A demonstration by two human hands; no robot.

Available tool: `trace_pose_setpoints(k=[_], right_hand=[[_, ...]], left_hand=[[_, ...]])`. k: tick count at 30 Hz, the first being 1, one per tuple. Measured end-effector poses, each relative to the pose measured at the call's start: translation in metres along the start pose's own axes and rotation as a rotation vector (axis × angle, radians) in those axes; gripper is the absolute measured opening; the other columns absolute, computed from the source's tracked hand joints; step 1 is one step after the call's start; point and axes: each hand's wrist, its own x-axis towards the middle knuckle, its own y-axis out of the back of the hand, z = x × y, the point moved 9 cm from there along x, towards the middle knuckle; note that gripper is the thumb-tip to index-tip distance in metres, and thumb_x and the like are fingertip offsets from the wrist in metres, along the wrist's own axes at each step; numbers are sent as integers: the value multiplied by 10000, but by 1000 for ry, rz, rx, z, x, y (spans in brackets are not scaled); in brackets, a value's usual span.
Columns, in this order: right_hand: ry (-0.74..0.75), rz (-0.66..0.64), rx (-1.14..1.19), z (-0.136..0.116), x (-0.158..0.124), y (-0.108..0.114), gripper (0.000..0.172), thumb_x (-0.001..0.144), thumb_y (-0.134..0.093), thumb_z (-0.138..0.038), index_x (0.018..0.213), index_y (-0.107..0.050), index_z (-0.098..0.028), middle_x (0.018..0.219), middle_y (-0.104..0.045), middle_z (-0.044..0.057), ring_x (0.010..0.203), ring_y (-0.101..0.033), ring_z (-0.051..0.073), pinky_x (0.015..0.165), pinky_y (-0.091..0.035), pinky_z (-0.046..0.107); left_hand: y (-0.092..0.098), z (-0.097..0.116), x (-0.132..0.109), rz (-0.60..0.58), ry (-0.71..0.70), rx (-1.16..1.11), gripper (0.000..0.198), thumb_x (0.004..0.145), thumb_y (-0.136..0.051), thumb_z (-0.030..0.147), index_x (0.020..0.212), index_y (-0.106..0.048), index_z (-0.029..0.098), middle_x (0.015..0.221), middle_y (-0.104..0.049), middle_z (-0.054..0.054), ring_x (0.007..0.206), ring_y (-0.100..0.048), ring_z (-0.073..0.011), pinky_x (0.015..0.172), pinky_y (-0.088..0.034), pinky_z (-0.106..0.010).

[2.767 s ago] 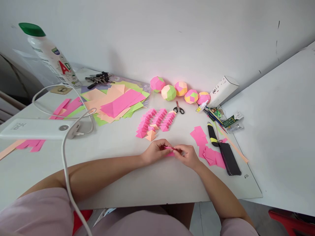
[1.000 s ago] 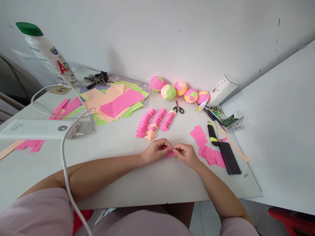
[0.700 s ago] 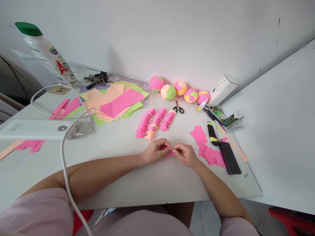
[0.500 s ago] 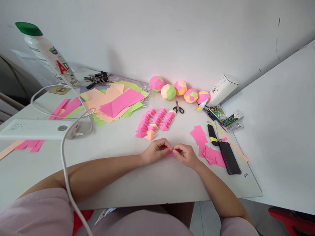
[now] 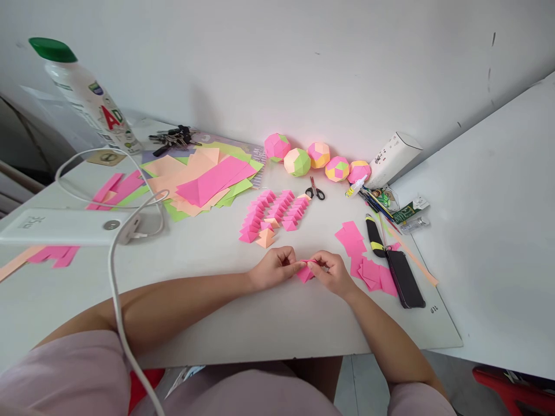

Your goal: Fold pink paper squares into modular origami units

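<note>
Between both hands is a small pink folded paper piece (image 5: pixel 306 273), its lower part a triangular point facing me. My left hand (image 5: pixel 276 268) pinches its left edge with thumb and forefinger. My right hand (image 5: pixel 332 273) pinches the right side in the same way. Just beyond the hands stand rows of pink folded paper units (image 5: pixel 256 215), with a peach folded unit (image 5: pixel 265 238) at their near end. To the right of my right hand lie loose pink paper squares (image 5: pixel 370 273), partly overlapping.
Several paper balls (image 5: pixel 297 163) line the wall, with scissors (image 5: pixel 315 192) before them. Coloured sheets (image 5: pixel 217 179) spread at left. A power bank (image 5: pixel 69 226) trails a white cable (image 5: pixel 111 271) across my left arm. At right are a cutter (image 5: pixel 374 235) and a black phone (image 5: pixel 405 278).
My hands have moved slightly apart, and more of the pink paper now shows between them, with its triangular point in view. The things on the table have stayed in place.
</note>
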Motion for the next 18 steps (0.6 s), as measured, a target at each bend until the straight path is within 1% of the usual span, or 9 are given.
trace_pose_setpoints(k=[3, 5, 8, 10, 12, 15, 18], right_hand=[[-62, -30, 112, 5, 0, -2, 206, 820, -544, -329, 696, -547, -164, 597, -553, -1, 532, -523, 105, 495, -455, 220], [-81, -38, 166, 7, 0, -2, 206, 815, -555, -334, 697, -539, -166, 597, -549, -5, 531, -539, 106, 496, -470, 225], [-59, -34, 144, 7, 0, 0, 208, 802, -572, -328, 674, -534, -168, 585, -540, -12, 518, -528, 101, 492, -460, 224], [-33, -42, 91, 6, 0, -1, 208, 798, -573, -326, 664, -546, -169, 583, -543, -11, 514, -512, 98, 493, -446, 224], [-17, -44, 57, 4, 0, -2, 208, 795, -574, -328, 663, -558, -169, 579, -547, -9, 512, -498, 97, 492, -434, 226], [-20, -11, 52, 4, 1, -1, 205, 787, -585, -332, 665, -565, -168, 573, -550, -9, 507, -483, 97, 486, -418, 226], [-46, 20, 79, 6, 1, 1, 200, 793, -581, -336, 686, -574, -167, 582, -554, -8, 505, -478, 93, 475, -405, 219]], left_hand=[[-2, 3, 0, -22, -26, 31, 440, 775, -554, 472, 547, -322, 175, 484, -317, 74, 436, -249, -38, 403, -195, -177], [-4, 4, -1, -41, -25, 5, 427, 792, -533, 468, 556, -333, 173, 491, -311, 73, 440, -256, -41, 408, -199, -182], [-4, 6, 0, -43, -31, -66, 311, 794, -546, 450, 702, -461, 165, 567, -431, 49, 484, -369, -60, 435, -282, -186], [-5, 8, 0, -60, -60, -76, 283, 784, -568, 434, 792, -517, 157, 656, -513, 13, 555, -446, -81, 482, -351, -202], [-7, 8, 1, -83, -79, -63, 286, 783, -572, 429, 761, -531, 146, 673, -531, -2, 580, -460, -88, 508, -372, -213], [-4, 4, 2, -69, -61, -34, 306, 783, -566, 435, 695, -488, 153, 614, -497, 22, 526, -407, -72, 473, -330, -201], [-3, 2, 1, -58, -30, 12, 323, 790, -552, 442, 664, -441, 166, 545, -421, 55, 469, -329, -57, 428, -259, -188]])
